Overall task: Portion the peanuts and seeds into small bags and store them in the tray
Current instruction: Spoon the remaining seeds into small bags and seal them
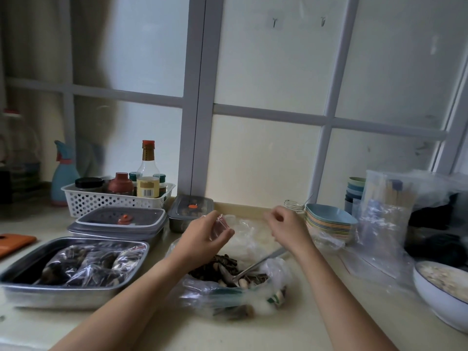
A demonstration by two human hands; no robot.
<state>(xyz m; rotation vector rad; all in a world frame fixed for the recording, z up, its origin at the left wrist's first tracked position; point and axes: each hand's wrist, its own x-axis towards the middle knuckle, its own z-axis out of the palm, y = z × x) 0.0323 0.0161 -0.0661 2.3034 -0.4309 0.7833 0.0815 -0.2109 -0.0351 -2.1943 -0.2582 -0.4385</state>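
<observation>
My left hand (205,236) pinches a small clear bag (222,225) above the big bag of seeds (215,271) and its spoon (260,264), my right hand (286,228) curled alongside, the tray (76,297) of filled bags (88,264) left on the bench (316,312).

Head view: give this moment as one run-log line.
left hand: pinches small bag | right hand: curled, hold unclear | spoon: in seed bag | tray: filled bags inside
</observation>
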